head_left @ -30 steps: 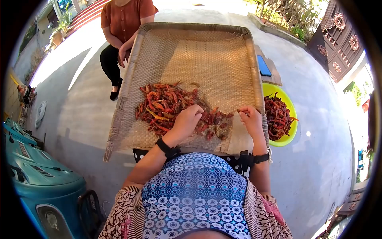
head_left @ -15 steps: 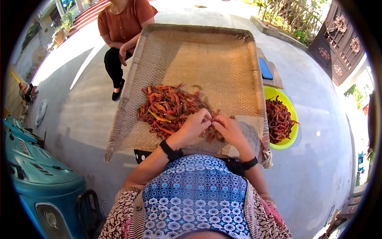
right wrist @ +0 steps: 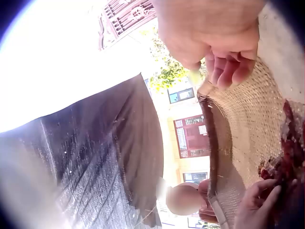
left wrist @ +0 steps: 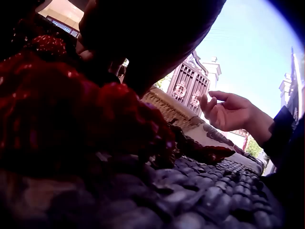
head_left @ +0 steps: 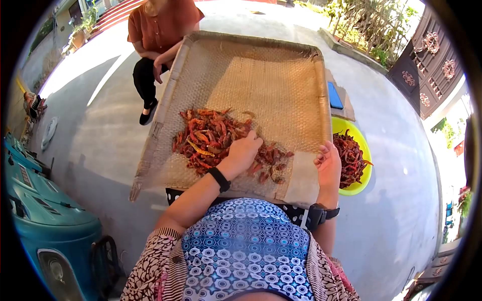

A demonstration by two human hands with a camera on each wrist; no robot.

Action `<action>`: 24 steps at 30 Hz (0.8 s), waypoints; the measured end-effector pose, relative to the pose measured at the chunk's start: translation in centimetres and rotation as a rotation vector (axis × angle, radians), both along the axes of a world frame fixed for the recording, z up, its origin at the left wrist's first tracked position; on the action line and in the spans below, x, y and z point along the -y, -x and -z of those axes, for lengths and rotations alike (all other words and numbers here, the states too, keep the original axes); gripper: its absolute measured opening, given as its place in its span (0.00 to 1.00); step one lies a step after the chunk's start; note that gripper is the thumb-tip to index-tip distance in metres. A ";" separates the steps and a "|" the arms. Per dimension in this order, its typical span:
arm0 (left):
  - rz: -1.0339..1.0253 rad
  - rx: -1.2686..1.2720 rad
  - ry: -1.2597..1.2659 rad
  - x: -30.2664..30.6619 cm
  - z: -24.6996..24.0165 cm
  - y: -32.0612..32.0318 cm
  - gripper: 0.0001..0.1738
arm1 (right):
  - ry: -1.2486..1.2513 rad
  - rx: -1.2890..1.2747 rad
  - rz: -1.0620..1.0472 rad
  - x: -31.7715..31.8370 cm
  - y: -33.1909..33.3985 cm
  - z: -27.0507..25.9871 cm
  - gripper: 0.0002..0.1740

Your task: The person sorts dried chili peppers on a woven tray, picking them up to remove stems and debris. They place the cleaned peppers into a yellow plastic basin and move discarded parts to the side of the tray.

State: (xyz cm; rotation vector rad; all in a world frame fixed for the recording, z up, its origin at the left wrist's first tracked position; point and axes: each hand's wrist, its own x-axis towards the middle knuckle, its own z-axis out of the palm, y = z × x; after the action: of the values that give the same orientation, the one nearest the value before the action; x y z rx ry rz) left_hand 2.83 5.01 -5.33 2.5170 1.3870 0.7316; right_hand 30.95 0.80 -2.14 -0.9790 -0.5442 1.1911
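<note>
A heap of dried red chilies (head_left: 208,138) lies on a woven bamboo tray (head_left: 271,90), with one yellowish chili among the red. My left hand (head_left: 244,153) reaches into the right side of this heap, fingers bent down among the chilies (right wrist: 288,148); I cannot tell whether they pinch one. Over the tray's right edge my right hand (head_left: 329,165) is raised, its fingers loosely curled with nothing between them. The left wrist view shows that right hand (left wrist: 228,112) from the side, palm visible. Smaller chili pieces (head_left: 271,158) are scattered between the hands.
A yellow-green basin (head_left: 365,150) full of dark red chilies stands on the ground right of the tray. Behind it a blue flat object (head_left: 335,95) lies on cardboard (head_left: 346,108). Another person (head_left: 160,40) sits beyond the tray's far left. A teal vehicle (head_left: 55,215) stands at left.
Both hands came together over the tray's near part half a second ago. Since then the right hand has moved right to the tray's edge, and the left has gone back to the heap.
</note>
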 end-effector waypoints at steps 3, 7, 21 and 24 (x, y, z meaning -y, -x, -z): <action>-0.028 0.129 0.085 0.3 -0.9 0.0 0.07 | 0.033 0.288 -0.269 0.5 2.1 1.4 0.13; -0.002 0.348 0.238 2.0 -2.9 0.1 0.07 | -0.072 0.665 -0.449 0.1 7.0 1.9 0.12; -0.164 0.127 -0.047 1.7 -2.3 1.8 0.13 | -0.030 0.456 -0.241 -0.4 4.3 0.6 0.08; -0.201 -0.006 -0.110 0.8 -1.9 3.5 0.20 | -0.138 -0.076 0.092 -1.4 0.8 0.3 0.13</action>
State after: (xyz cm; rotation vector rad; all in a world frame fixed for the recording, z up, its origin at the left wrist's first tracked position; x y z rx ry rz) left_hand -0.65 4.20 -3.43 2.4866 1.6629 0.8588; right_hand 30.11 2.22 -2.43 -0.8294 -0.5087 1.0892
